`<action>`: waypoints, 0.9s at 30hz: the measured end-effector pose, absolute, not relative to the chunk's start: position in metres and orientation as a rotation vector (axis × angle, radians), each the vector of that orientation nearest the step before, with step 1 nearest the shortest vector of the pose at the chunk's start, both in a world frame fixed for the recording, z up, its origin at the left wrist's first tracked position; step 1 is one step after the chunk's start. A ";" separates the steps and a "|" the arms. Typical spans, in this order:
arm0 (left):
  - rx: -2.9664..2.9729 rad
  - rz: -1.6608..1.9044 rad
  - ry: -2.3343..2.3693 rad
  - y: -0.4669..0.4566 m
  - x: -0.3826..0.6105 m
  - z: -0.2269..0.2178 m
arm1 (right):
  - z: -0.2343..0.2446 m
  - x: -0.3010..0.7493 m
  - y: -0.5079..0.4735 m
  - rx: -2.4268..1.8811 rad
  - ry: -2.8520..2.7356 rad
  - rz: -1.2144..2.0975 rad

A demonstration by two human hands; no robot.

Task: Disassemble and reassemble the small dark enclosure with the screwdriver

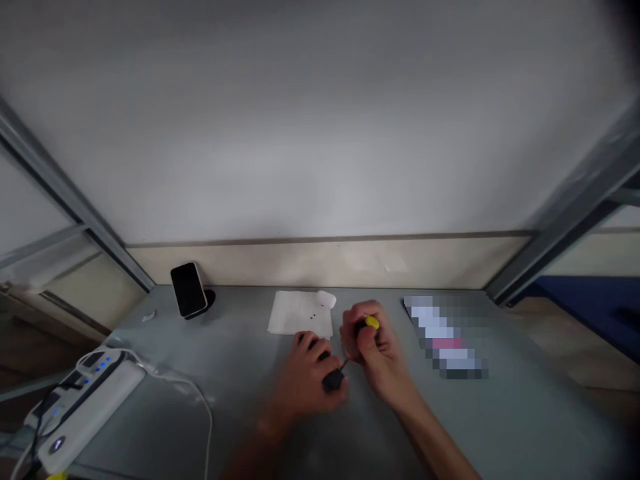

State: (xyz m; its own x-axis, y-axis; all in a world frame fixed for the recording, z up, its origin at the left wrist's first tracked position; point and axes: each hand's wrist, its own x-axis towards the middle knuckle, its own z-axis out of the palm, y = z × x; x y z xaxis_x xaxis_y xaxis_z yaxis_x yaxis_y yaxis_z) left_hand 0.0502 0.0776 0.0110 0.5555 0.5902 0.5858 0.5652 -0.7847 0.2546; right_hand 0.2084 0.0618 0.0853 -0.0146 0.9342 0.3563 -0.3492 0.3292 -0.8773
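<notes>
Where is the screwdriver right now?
Head view, mid-table: the screwdriver is gripped in the right hand, its tip at the small black part held by the left hand, in front of the white sheet.

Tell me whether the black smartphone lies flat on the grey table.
No, the black smartphone stands propped upright on a round dark stand.

nothing here can be read. the flat strip (445, 337) lying just right of the right hand (373, 350) gripping the screwdriver (371, 324) is blurred into blocks. the phone (189, 289) is propped well left of that grip and shows only a dark screen. any marks on the power strip (85, 400) are too small to tell.
</notes>
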 end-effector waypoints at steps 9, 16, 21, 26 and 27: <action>2.731 1.077 1.039 0.078 0.050 0.007 | 0.100 0.207 0.061 -0.561 -1.180 1.136; 2.724 1.013 1.042 0.078 0.050 0.009 | 0.089 0.206 0.061 -0.545 -1.133 1.233; 2.736 1.042 1.036 0.080 0.049 0.003 | 0.094 0.208 0.057 -0.478 -1.227 1.314; 2.770 0.999 1.042 0.080 0.050 0.004 | 0.091 0.208 0.058 -0.451 -1.220 1.302; 2.770 0.988 1.051 0.079 0.050 0.005 | 0.090 0.208 0.058 -0.469 -1.197 1.300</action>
